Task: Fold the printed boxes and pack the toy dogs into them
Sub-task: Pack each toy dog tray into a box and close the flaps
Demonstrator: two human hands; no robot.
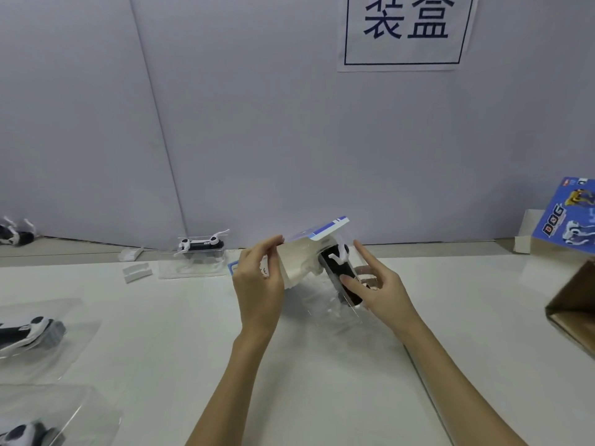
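I am sliding 1 toy dog (342, 274), black and white in its clear plastic tray (349, 312), into the open end of a printed box (301, 260) above the white table (180, 333).

My left hand (257, 281) grips the box from its left side, thumb on the near face and fingers curled behind, mouth turned toward 3 o'clock. My right hand (376, 291) holds the tray, thumb pressed on the dog's black back, the forefinger stretched out toward 12 o'clock beside its head. The dog's front end sits at the mouth; I cannot tell how far in it has gone. The blue-edged flap (328, 228) stands up at 12 o'clock over the opening.

To do this well, I judge I should keep the box squared open with the left hand so the walls do not collapse, line the tray up with the box's long axis, and push from the tail end, not the legs. The flap must stay clear until the tray is fully home. The thin plastic edges may catch on the card, so a slight wiggle beats force.

Other dogs in trays wait at 9 o'clock, 8 o'clock and 11 o'clock (201, 249). A flat printed box (566, 220) lies at 3 o'clock above a brown carton (573, 313).
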